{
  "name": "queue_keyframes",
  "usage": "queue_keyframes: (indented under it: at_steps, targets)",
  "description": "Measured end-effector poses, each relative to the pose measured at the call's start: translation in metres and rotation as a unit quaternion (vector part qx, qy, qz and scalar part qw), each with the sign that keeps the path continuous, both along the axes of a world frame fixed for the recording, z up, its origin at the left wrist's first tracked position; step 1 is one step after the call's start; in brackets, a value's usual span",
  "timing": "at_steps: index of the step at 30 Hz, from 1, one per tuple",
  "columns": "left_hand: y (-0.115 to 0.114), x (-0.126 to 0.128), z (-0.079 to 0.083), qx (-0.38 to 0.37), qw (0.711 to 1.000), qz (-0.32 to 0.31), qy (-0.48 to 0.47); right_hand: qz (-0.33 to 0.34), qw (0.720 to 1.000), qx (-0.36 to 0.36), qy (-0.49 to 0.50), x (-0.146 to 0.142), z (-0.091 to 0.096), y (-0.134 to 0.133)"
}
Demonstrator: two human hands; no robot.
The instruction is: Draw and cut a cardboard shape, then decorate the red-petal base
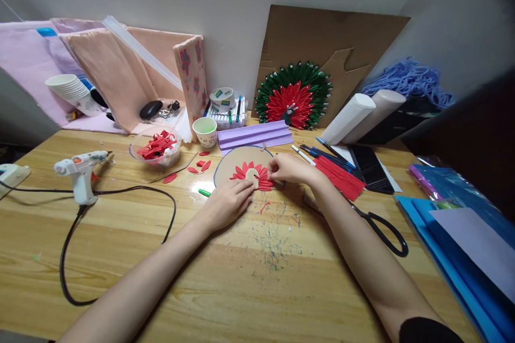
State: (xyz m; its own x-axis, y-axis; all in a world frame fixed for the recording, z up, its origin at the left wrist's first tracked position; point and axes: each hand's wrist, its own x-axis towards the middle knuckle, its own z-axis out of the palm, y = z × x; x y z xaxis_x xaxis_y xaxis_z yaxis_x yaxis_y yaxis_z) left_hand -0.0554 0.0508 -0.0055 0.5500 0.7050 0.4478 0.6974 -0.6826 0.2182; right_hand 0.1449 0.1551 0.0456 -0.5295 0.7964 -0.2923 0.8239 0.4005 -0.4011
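Note:
On the wooden table lies a round cardboard disc [227, 163] with a blue edge. Red paper petals [251, 168] fan out on it around a small beige cut-out shape [252, 176]. My left hand [229, 203] rests flat at the disc's lower left, fingers stretched out and touching the beige shape. At the fan's right side my right hand [292, 169] pinches with thumb and forefinger over the red petals; whatever is between the fingertips is too small to make out. Loose red petals [199, 165] lie left of the disc.
A white glue gun [82, 171] with a looping black cord stands at left. Behind are a bowl of red scraps [155, 147], a paper cup [205, 131] and purple crepe paper [255, 135]. Black-handled scissors [386, 230] lie by my right forearm. A finished red-green peacock [293, 96] leans on cardboard.

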Motion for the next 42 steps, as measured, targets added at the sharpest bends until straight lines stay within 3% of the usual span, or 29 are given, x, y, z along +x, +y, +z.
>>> queue_keyframes:
  at_steps: [16, 22, 27, 31, 36, 42]
  targets:
    - [0.000, 0.001, 0.004, 0.013, 1.000, 0.004, 0.013, 0.046, 0.999, -0.006, 0.015, 0.001, -0.002, 0.000]
    - [0.000, 0.000, 0.005, 0.018, 1.000, 0.000, 0.014, -0.017, 0.994, 0.035, 0.107, -0.008, -0.002, -0.002]
    - [0.000, 0.000, 0.003, 0.017, 1.000, 0.001, 0.015, -0.041, 0.987, 0.032, 0.155, -0.022, -0.015, -0.006]
    - [0.000, 0.001, 0.005, 0.024, 1.000, -0.003, 0.008, -0.067, 0.979, -0.003, 0.194, -0.024, -0.024, -0.004]
    - [-0.001, 0.000, 0.008, 0.021, 0.999, -0.015, -0.020, -0.099, 0.949, -0.146, 0.262, -0.019, -0.021, 0.001]
    - [-0.003, -0.004, 0.014, -0.016, 0.993, 0.091, -0.079, -0.127, 0.919, -0.199, 0.317, -0.014, -0.018, 0.003]
